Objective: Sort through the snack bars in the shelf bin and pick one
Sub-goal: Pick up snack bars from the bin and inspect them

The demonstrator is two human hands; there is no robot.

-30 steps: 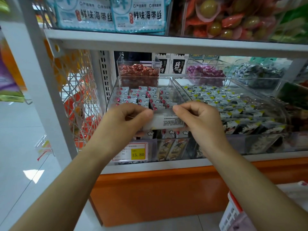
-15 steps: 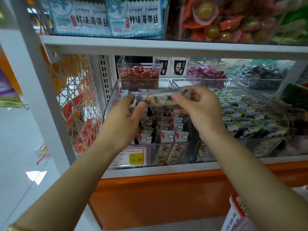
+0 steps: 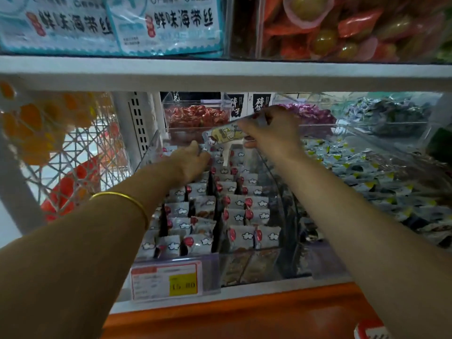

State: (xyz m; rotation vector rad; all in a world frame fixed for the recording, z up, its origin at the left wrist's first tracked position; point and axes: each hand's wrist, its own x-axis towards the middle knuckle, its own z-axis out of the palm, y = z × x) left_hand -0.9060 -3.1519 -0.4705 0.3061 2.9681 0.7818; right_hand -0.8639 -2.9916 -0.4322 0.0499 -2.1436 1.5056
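Observation:
A clear shelf bin holds several rows of white snack bars with red and cloud marks, standing on end. My right hand is shut on one snack bar and holds it lengthwise above the back of the bin. My left hand reaches into the back left of the bin, its fingers down among the bars there. Whether it grips one is hidden by the hand itself.
A neighbouring clear bin of yellow-marked packets lies to the right. Small bins of red sweets and purple sweets stand behind. The upper shelf board hangs close above my hands. A price tag fronts the bin. A white wire rack is at left.
Both hands held one bar over the bin; now only my right hand holds it, moved farther back. My left hand let go and dropped into the bin's back left. The view moved closer.

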